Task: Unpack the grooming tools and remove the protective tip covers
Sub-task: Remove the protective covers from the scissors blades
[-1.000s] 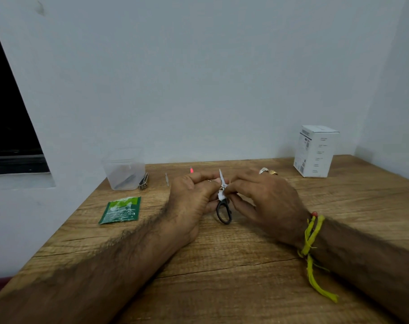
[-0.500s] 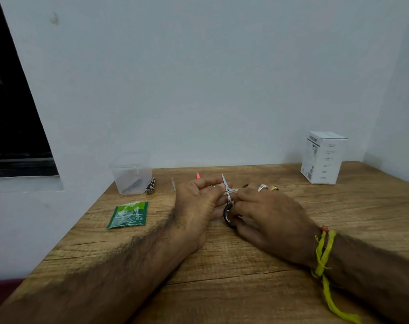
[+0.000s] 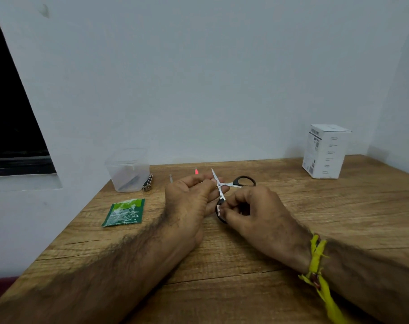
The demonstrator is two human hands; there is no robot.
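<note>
Both forearms lie on the wooden desk [image 3: 292,288] and the two hands meet near its middle, working on a small pair of scissors [image 3: 220,187]. The left hand [image 3: 189,206] has its fingers curled and pinches the scissors at the pivot, where the blades cross, so one thin blade tip points up and away toward the far wall. The scissors are spread open: one black handle loop [image 3: 244,181] sticks out to the right beyond the fingers, clear of the desk, and the other loop hangs down between the two hands, partly hidden. The right hand [image 3: 257,216] is also curled, with its fingertips closed on something small and whitish [image 3: 218,210] at the lower loop; whether that is a tip cover or a scrap of packaging cannot be told.

On the left of the desk, near the edge, lies a flat green sachet [image 3: 124,212]. Farther back on the left stands a clear plastic container [image 3: 127,169] with a dark object inside, and a metal nail clipper [image 3: 148,183] leans just beside its right wall. A thin pale tool [image 3: 171,178] and a small red piece [image 3: 196,171] lie on the desk behind the left hand. A white box [image 3: 325,152] stands upright at the far right, well apart from the hands. A yellow thread band [image 3: 315,256] is tied round the right wrist.
</note>
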